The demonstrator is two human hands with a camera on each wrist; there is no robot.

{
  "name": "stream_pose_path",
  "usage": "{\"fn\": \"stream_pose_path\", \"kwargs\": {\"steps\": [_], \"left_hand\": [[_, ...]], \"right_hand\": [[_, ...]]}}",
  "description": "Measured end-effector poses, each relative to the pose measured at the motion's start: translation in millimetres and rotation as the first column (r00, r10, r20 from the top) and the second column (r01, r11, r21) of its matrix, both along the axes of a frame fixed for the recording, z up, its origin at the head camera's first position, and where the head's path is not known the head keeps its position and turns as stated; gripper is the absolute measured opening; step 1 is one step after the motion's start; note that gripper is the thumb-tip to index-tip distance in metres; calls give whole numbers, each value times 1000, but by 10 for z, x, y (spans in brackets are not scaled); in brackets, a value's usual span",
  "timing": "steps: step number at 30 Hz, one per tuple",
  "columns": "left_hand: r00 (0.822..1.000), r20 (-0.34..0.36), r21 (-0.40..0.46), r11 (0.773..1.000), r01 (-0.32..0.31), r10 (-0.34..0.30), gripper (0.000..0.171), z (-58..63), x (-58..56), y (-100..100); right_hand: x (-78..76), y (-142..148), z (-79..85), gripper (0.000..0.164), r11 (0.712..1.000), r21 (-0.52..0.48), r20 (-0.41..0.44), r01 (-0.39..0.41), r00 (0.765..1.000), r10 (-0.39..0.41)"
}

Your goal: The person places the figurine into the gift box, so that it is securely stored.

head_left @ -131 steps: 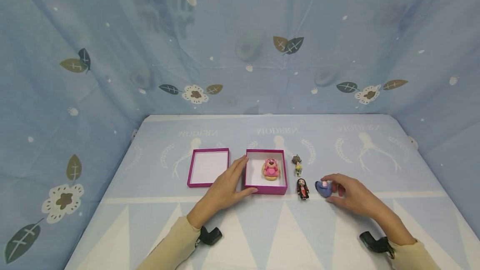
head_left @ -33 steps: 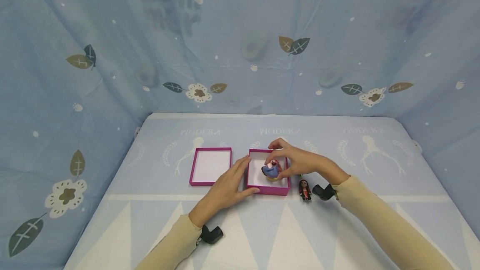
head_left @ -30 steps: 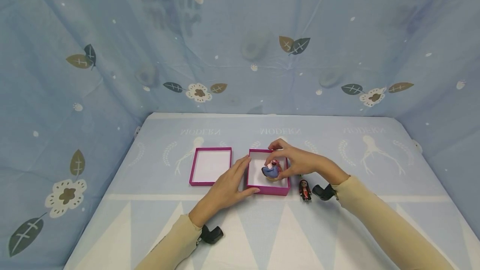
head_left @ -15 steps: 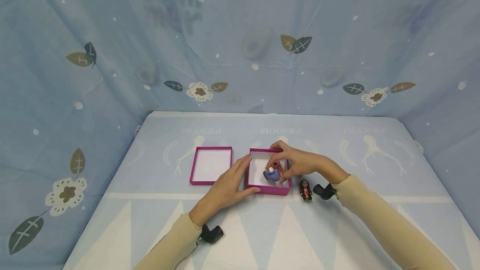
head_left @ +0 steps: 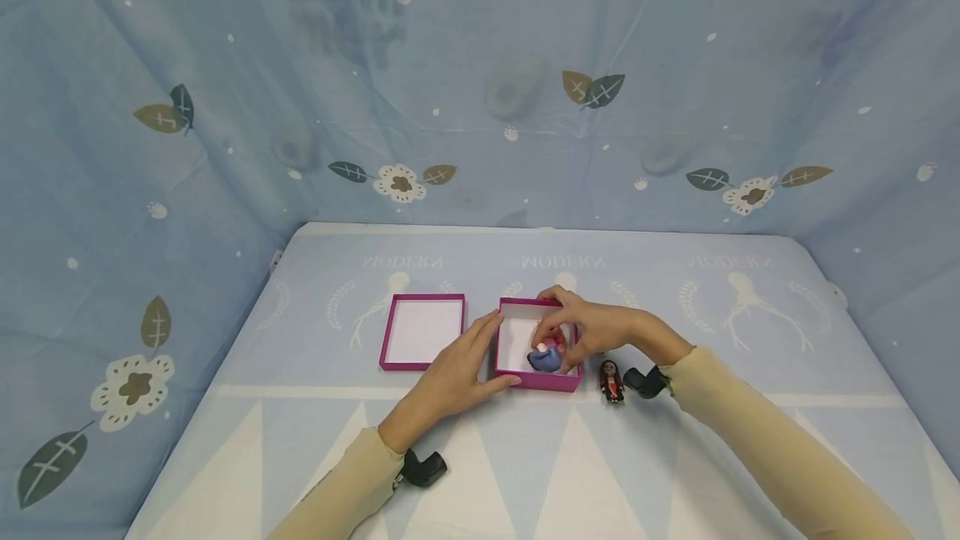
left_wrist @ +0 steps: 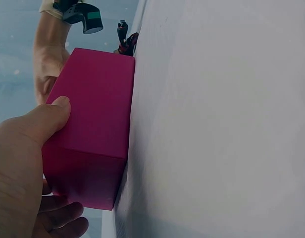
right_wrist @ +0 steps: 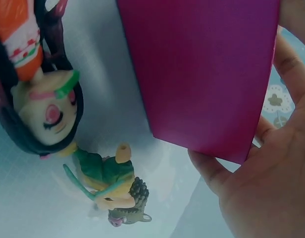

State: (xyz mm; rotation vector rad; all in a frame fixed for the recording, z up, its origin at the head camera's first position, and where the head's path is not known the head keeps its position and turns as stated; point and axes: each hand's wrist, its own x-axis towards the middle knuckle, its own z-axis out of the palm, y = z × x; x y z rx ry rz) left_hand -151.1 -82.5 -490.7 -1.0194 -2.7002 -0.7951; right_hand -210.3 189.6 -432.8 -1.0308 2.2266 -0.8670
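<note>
My left hand (head_left: 453,377) grips the near left corner of an open magenta box (head_left: 537,382), thumb on the front wall and fingers round the left side. The left wrist view shows that thumb pressed on the box's magenta wall (left_wrist: 98,109). My right hand (head_left: 600,327) reaches over the right side into the box and pinches a blue figurine (head_left: 544,359) low at the near right corner. Behind it, partly covered, shows a bit of a pink bear figurine (head_left: 553,341). In the right wrist view the box wall hides the pinching fingertips.
Left of the box lies its white-lined lid (head_left: 422,367). Just right of the box are a long-haired doll figurine (head_left: 611,382) in black and red and, below my right wrist, a green-clad figurine (right_wrist: 105,173) with a grey-brown spiky-backed figurine (right_wrist: 137,198). A patterned curtain (head_left: 480,90) rises behind the table.
My right hand has brought the blue figurine from the table on the right into the box, lately lowering it towards the near side. My left hand has stayed on the box.
</note>
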Motion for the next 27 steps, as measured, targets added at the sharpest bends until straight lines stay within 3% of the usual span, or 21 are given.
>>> {"fn": "stream_pose_path", "kwargs": {"steps": [4, 10, 18, 27], "left_hand": [[1000, -6, -5, 1000, 1, -1, 94, -11, 0, 2], [1000, -4, -13, 1000, -2, 2, 94, -12, -5, 2], [1000, 2, -6, 1000, -10, 10, 94, -15, -5, -2], [1000, -1, -5, 1000, -2, 2, 94, -6, 3, 4]], "right_hand": [[9, -1, 3, 40, 1000, 5, 2, -3, 1000, 3], [27, -43, -6, 39, 999, 37, -80, -10, 997, 13], [85, -112, 9, 29, 991, 124, -152, 47, 988, -27], [107, -122, 3, 31, 981, 185, -197, 58, 980, -21]]}}
